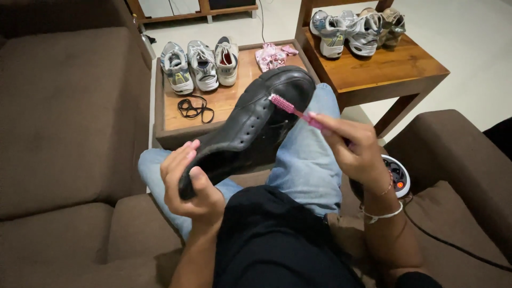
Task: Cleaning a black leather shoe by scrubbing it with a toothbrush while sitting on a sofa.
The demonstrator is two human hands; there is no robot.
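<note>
My left hand [189,181] grips the heel end of a black leather shoe [250,125], holding it up over my lap with the toe pointing away. My right hand [354,152] holds a pink toothbrush [296,109] by its handle. The brush head rests against the upper of the shoe near the toe. I sit on a brown sofa in blue jeans and a black top.
A low wooden table [224,101] ahead holds three grey sneakers [200,64], a black lace [194,109] and pink cloth [273,56]. A second wooden table [384,66] at right carries more sneakers [354,29]. A round white device [399,176] with a cable lies on the sofa.
</note>
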